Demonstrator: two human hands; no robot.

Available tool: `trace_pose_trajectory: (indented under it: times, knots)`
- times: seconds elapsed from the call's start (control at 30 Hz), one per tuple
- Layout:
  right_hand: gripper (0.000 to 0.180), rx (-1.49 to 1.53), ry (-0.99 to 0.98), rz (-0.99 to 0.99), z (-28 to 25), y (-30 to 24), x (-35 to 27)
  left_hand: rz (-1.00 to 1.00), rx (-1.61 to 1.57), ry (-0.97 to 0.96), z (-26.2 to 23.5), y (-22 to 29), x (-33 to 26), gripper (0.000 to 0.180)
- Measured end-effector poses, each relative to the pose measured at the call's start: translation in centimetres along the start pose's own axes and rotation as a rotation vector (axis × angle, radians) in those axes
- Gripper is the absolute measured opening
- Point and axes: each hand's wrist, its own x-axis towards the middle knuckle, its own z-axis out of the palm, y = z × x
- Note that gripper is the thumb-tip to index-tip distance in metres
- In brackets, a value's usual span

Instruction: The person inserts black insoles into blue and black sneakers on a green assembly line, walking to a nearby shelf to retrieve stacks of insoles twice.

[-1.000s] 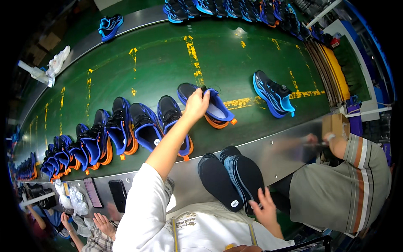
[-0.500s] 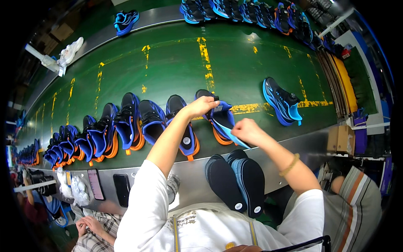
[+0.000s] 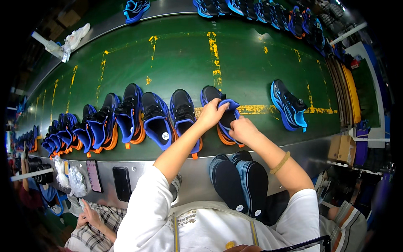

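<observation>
A blue and black shoe with an orange sole point(image 3: 214, 97) lies on the green conveyor belt point(image 3: 176, 59) in front of me. My left hand point(image 3: 211, 113) grips its blue tongue and opening from the left. My right hand point(image 3: 242, 129) is at the same shoe's opening from the right, fingers pressed into it. Two dark insoles point(image 3: 241, 185) rest against my chest just below my arms, on the metal edge of the belt.
Several more blue shoes point(image 3: 138, 119) lie in a row to the left. A single blue shoe point(image 3: 287, 105) lies to the right. Other shoes point(image 3: 260, 10) line the far edge. Another person's hands point(image 3: 90, 212) are at lower left, two phones point(image 3: 107, 178) on the metal rim.
My right hand came up from beside the insoles to the shoe's opening. My left hand stayed on the shoe and now grips its tongue.
</observation>
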Motion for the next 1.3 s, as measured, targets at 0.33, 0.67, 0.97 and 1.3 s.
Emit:
trace_pose_trajectory:
  times: [0.33,0.67,0.97,1.3]
  knots:
    - [0.016,-0.056,0.338,-0.206,5.6,1.2,4.0,-0.081,-0.13,-0.031,0.9,-1.3,0.7,0.04]
    - [0.028,-0.399,-0.218,-0.194,3.5,0.3,4.6,-0.073,-0.078,-0.01,1.0,-2.1,0.5,0.036]
    - [0.029,-0.52,-0.006,-0.493,7.9,2.7,9.3,0.022,-0.014,0.168,2.0,-0.5,0.7,0.038]
    - [0.043,-0.023,-0.249,-0.222,4.9,1.5,9.5,0.094,0.127,0.337,3.8,-0.7,0.5,0.039]
